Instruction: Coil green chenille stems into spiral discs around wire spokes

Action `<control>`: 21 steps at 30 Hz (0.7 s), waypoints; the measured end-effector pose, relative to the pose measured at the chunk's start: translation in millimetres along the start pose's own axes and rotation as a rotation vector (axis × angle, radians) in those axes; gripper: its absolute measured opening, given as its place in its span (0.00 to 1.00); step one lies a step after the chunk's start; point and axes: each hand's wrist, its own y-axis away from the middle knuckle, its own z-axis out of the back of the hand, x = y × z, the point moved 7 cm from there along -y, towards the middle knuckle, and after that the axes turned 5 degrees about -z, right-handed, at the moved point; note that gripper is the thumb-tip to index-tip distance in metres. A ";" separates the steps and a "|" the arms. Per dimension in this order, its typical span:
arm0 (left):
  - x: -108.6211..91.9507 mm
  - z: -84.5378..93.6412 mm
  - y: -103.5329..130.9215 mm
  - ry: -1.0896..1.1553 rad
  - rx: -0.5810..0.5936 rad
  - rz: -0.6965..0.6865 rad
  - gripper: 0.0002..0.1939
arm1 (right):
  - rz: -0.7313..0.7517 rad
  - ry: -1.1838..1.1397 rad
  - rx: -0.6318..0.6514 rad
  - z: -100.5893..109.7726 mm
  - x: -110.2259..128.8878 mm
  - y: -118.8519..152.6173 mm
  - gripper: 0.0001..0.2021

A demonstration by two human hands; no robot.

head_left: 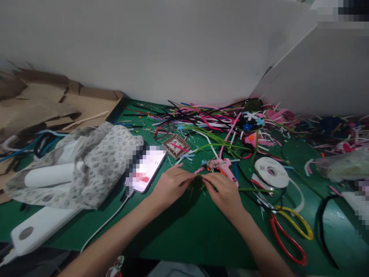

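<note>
My left hand point(173, 181) and my right hand point(225, 194) meet above the green table, fingertips closed in a pinch. Between them is a small dark green fuzzy piece point(197, 182), which looks like bent pipe cleaner; its exact shape is partly hidden by the fingers. A green pipe cleaner point(253, 189) stretches out to the right beside my right hand. Just beyond the fingers lies a pink glue gun point(227, 169), its nozzle end cluttered with small bits. To the left of my left hand is a lit phone point(148, 169) with a white cable plugged in.
Scissors point(288, 227) with red and yellow handles lie at right, near a white ribbon spool point(271, 172). Many loose pipe cleaners point(201, 119) pile up at the back. A patterned cloth point(100, 165) and cardboard point(89, 102) occupy the left. A grey wall point(161, 50) stands behind.
</note>
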 end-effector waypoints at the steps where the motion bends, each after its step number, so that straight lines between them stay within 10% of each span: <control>1: 3.5 -1.4 -2.3 0.024 -0.019 -0.010 0.08 | -0.008 0.002 -0.016 -1.2 -3.5 -0.5 0.09; 21: 29.5 -12.5 11.6 0.040 -0.038 0.027 0.06 | -0.100 -0.029 0.000 -21.1 -15.9 9.0 0.16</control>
